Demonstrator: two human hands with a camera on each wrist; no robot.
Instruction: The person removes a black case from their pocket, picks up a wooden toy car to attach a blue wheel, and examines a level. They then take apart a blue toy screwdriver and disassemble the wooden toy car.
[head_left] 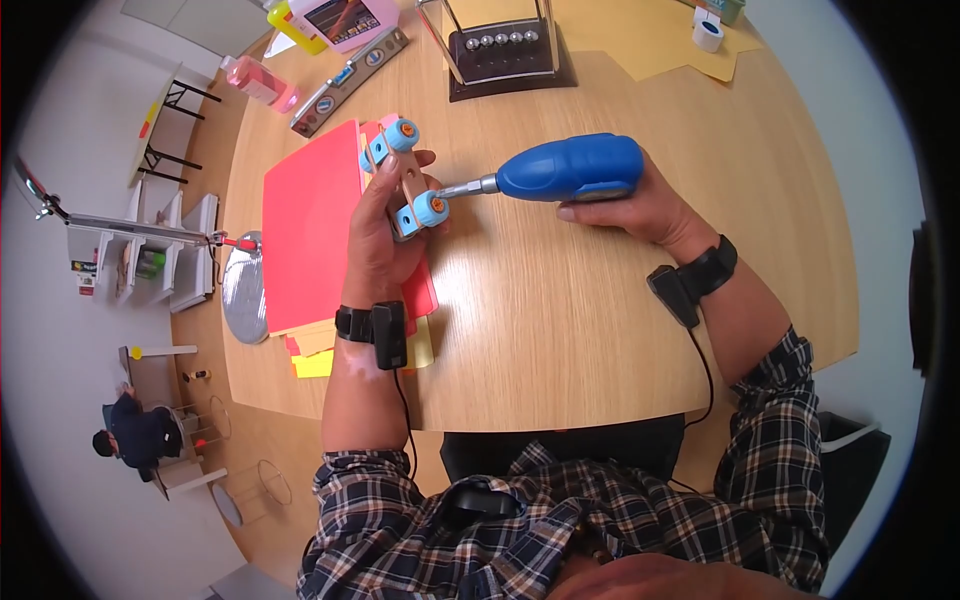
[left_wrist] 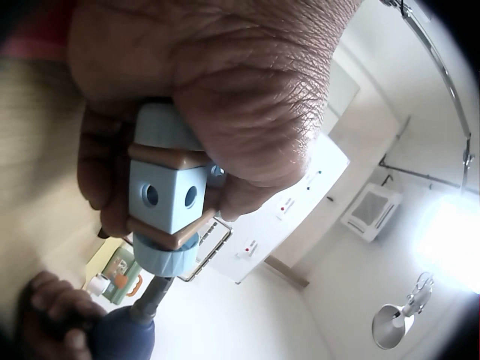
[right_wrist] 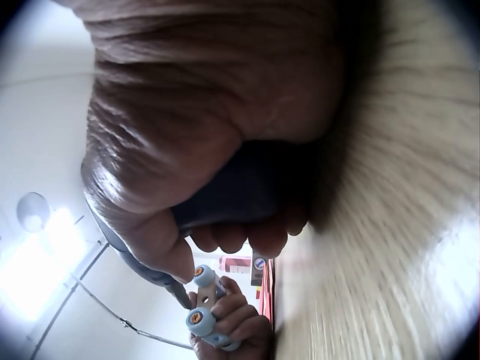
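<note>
My left hand (head_left: 385,215) grips a small toy car chassis (head_left: 409,180) made of wooden strips, with light blue blocks and light blue wheels (head_left: 431,208) that have orange centres. In the left wrist view a blue block (left_wrist: 166,193) with round holes sits between two wooden strips. My right hand (head_left: 655,205) holds a blue electric screwdriver (head_left: 570,168) by its body, its silver bit (head_left: 468,188) pointing left. The bit's tip meets the wheel nearest me. From the right wrist view, the screwdriver handle is partly hidden inside my palm.
Red folders (head_left: 310,220) and papers lie under my left arm. Behind them are a spirit level (head_left: 348,82), a pink bottle (head_left: 260,84) and a Newton's cradle (head_left: 508,60). A white tape roll (head_left: 708,36) lies at the far right. A round lamp base (head_left: 243,290) stands at the left edge.
</note>
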